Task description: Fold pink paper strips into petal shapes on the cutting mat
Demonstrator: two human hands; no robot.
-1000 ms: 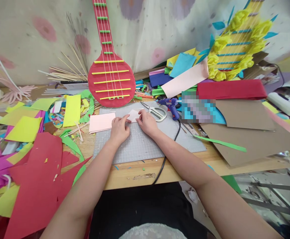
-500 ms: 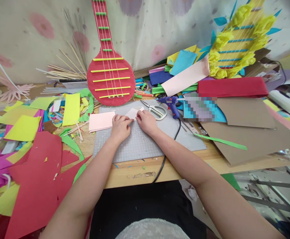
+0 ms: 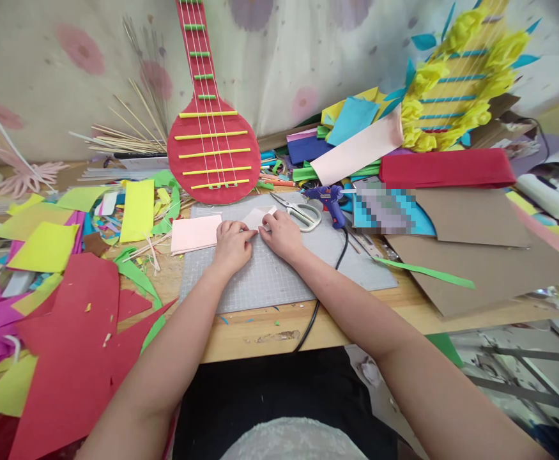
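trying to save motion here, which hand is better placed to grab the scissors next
Probably the right hand: it is just beside the scissors, between them and the left hand. Both hands appear to touch the pale paper, though.

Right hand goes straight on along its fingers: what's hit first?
Probably the small, pale pink, paper-like sheet that the right hand seems to touch; next the left hand, though depth is unclear.

A red lute [image 3: 212, 145] stands near some sticks [image 3: 128, 144] over there; scissors [image 3: 294, 208] lie just beside a glue gun [image 3: 330, 200].
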